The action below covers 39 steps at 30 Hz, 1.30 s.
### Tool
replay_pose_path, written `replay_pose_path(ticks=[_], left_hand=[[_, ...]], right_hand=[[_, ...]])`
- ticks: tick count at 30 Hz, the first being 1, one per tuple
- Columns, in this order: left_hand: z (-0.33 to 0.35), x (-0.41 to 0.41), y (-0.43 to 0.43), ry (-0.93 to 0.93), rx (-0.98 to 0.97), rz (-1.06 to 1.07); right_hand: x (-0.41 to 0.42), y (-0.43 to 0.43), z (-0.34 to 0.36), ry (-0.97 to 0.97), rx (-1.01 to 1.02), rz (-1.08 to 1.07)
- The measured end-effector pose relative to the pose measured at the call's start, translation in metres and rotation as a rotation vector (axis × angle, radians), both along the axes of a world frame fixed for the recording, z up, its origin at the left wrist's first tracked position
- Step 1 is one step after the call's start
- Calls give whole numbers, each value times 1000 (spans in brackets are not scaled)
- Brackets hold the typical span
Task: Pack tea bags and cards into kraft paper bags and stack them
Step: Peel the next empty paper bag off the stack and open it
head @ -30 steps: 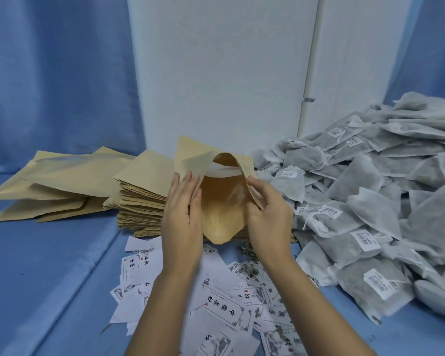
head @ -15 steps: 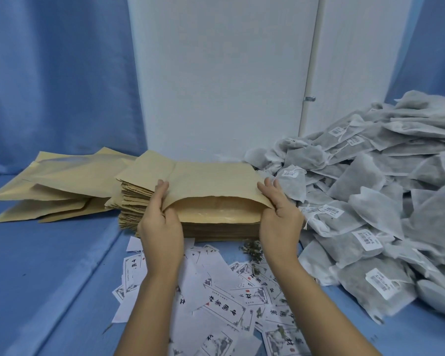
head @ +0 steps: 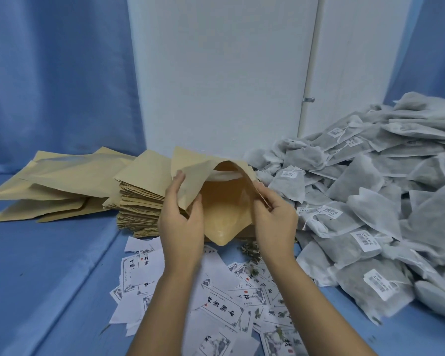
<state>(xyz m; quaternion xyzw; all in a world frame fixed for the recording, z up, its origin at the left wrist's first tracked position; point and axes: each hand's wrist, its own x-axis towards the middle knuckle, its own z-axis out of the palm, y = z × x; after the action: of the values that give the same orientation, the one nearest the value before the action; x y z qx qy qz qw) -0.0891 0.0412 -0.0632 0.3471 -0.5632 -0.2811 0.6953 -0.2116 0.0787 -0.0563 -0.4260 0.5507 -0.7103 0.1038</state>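
Kraft paper bag (head: 224, 214): held just in front of kraft bag stack (head: 141, 199), mouth spread wide, facing person. Long axis runs away from person, toward stack.
Left hand (head: 181, 227) pinches left mouth edge; right hand (head: 272, 222) pinches right edge.
Closed end hidden behind bag's own panels.
Tea bag heap (head: 370, 201), right of stack: cut off by frame.

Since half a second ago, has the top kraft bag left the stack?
Yes. The kraft bag is lifted up off the stack, mouth open, between left hand and right hand.
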Motion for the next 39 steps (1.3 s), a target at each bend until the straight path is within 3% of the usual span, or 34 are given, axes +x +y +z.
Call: replay_pose_path(ticks=[4,10,16,19,21,23,28,29,36,39], left_hand=[[0,-3,5,58,-99,-74],[4,-10,13,-23,-264,97],[13,-13,18,10,-235,143],[18,-15,23,69,-227,137],[23,-17,27,124,-204,118],[27,-20,30,159,-188,100],[37,-33,39,203,-188,98],[38,-37,42,215,-189,95],[33,-72,55,205,-269,48],[28,-80,55,174,-299,33]], right_hand=[[2,-1,0,-83,-50,-20],[2,2,4,-261,-245,4],[-7,1,12,-668,-436,-30],[-22,0,15,-796,-375,-58],[-32,1,11,-667,-177,-94],[-39,2,4,-400,36,-148],[-65,15,-14,649,367,-425],[-69,18,-16,782,416,-459],[-86,32,-43,1018,915,-448],[-87,35,-48,1018,942,-464]])
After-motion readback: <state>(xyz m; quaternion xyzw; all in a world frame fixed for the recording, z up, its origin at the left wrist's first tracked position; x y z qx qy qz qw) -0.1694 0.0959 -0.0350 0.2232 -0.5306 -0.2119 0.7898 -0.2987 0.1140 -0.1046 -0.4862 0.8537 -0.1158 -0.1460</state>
